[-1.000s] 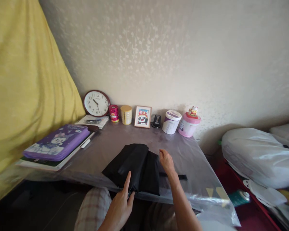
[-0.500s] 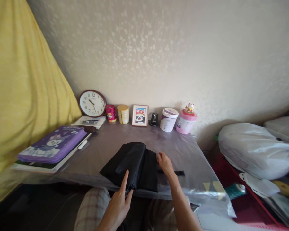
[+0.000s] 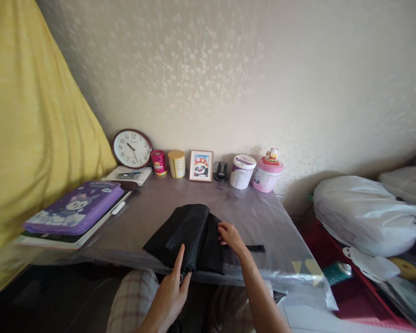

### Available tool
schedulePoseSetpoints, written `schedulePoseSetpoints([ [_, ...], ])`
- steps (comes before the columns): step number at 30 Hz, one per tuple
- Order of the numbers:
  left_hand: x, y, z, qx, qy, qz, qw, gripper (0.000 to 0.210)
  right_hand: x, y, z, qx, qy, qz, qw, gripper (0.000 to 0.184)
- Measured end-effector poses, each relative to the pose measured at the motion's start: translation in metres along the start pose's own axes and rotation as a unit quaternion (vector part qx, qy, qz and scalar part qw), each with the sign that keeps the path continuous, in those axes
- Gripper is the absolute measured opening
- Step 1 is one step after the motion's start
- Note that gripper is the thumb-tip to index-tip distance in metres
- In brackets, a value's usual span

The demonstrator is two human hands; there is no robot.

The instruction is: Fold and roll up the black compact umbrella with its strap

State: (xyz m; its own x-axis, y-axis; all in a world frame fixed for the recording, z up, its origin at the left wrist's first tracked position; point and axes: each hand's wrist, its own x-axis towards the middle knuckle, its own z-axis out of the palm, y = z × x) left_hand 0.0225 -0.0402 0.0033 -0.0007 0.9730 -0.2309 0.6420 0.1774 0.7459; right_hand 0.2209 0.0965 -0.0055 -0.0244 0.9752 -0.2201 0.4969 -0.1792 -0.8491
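Observation:
A black folding umbrella [image 3: 190, 231] lies collapsed on the table near its front edge, with loose canopy panels spread to both sides. My left hand [image 3: 171, 289] is closed around its near end, index finger stretched along the fabric; the handle is mostly hidden in the hand. With its fingers closed, my right hand [image 3: 230, 235] pinches the outer edge of the right-hand panel [image 3: 211, 249]. A thin black strap [image 3: 254, 248] sticks out to the right from beneath my right wrist and lies flat on the table.
Along the wall stand a clock [image 3: 132, 148], a pink can [image 3: 158, 163], a yellow-lidded can [image 3: 176, 164], a picture frame [image 3: 201, 166] and two tubs [image 3: 242, 172]. A purple case [image 3: 74, 208] lies left on books. A white bag [image 3: 367, 215] sits right, beyond the table.
My right hand has moved a little to the left, drawing the edge of the right-hand panel inward toward the umbrella's middle. My left hand stays in place.

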Motion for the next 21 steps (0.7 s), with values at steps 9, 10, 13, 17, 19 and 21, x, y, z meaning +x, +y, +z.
schedulePoseSetpoints([
  [9,0.0,0.0,0.0,-0.003,0.003,0.001,1.0,0.062,-0.009,-0.007,0.007,-0.181,0.069,-0.051,0.98,0.03],
  [10,0.0,0.0,-0.001,-0.001,0.001,-0.001,1.0,0.062,-0.01,-0.008,0.007,-0.208,0.088,-0.043,0.973,0.033],
  [13,-0.001,0.002,-0.002,0.007,-0.004,-0.003,1.0,0.063,-0.012,-0.011,0.009,-0.278,0.116,-0.01,0.954,0.04],
  [17,-0.001,0.003,-0.003,0.01,-0.006,-0.005,1.0,0.063,-0.008,-0.014,0.01,-0.313,0.113,0.008,0.943,0.036],
  [19,-0.001,0.004,-0.003,0.013,-0.008,-0.007,1.0,0.063,-0.006,-0.014,0.01,-0.314,0.11,0.012,0.943,0.036],
  [21,-0.001,0.004,-0.003,0.018,-0.01,-0.009,1.0,0.064,-0.004,-0.013,0.009,-0.308,0.108,0.016,0.945,0.036],
])
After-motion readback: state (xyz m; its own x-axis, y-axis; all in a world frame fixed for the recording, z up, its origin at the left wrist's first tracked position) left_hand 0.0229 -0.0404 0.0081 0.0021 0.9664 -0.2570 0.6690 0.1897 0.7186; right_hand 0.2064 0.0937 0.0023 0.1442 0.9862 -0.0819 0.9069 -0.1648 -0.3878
